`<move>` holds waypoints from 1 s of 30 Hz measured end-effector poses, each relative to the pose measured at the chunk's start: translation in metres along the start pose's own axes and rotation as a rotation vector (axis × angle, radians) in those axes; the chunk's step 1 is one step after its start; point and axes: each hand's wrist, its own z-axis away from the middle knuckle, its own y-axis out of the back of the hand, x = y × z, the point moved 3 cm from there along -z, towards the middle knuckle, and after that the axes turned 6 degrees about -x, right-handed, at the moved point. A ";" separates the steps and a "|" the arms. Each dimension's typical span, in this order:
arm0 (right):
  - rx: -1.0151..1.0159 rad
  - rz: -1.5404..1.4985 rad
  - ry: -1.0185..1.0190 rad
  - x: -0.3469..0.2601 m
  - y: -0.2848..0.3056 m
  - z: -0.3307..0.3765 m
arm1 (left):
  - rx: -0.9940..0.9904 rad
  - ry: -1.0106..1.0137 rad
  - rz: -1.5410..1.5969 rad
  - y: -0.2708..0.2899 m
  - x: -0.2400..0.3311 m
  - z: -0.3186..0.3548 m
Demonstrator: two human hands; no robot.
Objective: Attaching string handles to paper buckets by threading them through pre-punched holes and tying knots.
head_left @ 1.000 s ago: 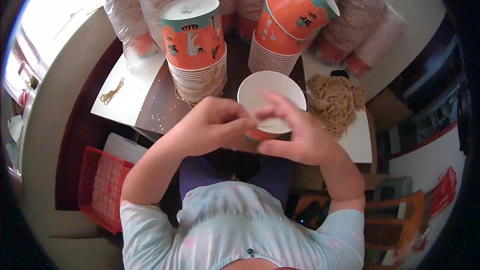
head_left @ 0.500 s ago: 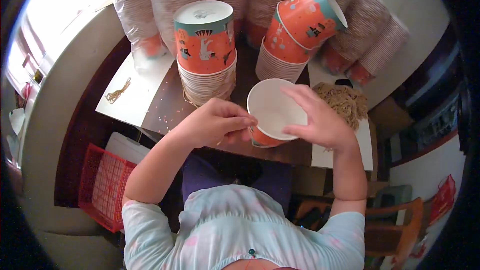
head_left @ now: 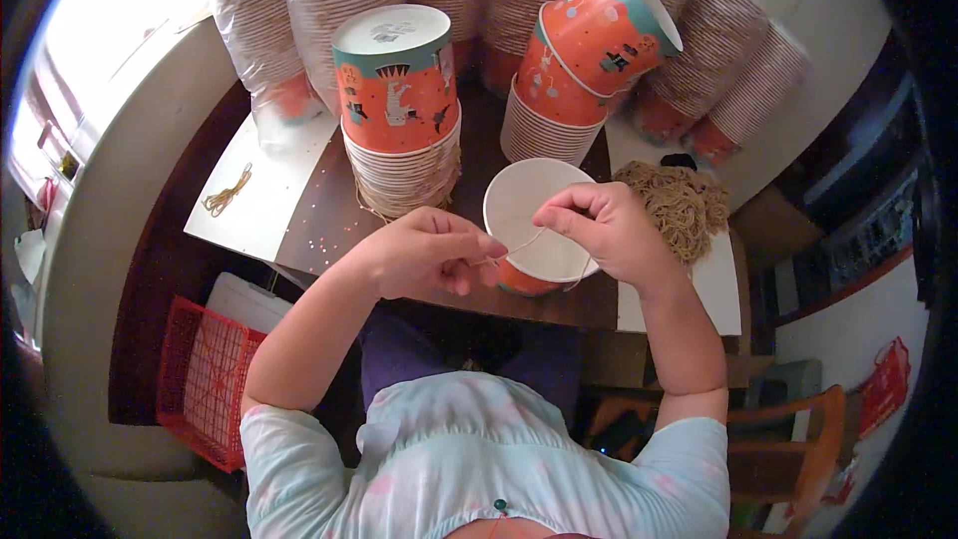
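Note:
A thin beige string (head_left: pixel 524 244) runs between my hands above the near left rim of an orange paper bucket (head_left: pixel 511 195) with a white inside, standing mouth up near the table's front edge. My left hand (head_left: pixel 424 254) pinches one end, left of the bucket. Over the bucket's right side, my right hand (head_left: pixel 606 235) pinches the string between thumb and forefinger, and a loose tail hangs below it. Just right of that hand lies a tangled heap of beige strings (head_left: pixel 679 210).
Nested upside-down buckets (head_left: pixel 397 105) stand behind my left hand; a leaning stack (head_left: pixel 569 90) rises farther right. Tall plastic-wrapped bucket stacks (head_left: pixel 344 10) line the back. A small string bundle (head_left: pixel 229 190) lies at left. Below are a red basket (head_left: pixel 205 379) and a wooden chair (head_left: pixel 828 439).
My right hand, open over the bucket's mouth before, has closed on the string and drawn a length of it taut between both hands. The view has shifted slightly.

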 end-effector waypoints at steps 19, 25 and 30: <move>-0.256 -0.506 -0.119 0.004 -0.036 0.018 | 0.228 -0.492 -0.485 -0.036 0.017 0.013; 0.287 0.410 0.267 0.019 0.018 0.001 | 0.458 -0.587 -0.664 -0.001 0.015 -0.025; 0.196 0.650 0.257 0.088 0.063 -0.039 | 0.463 -0.331 -1.072 0.035 0.015 -0.086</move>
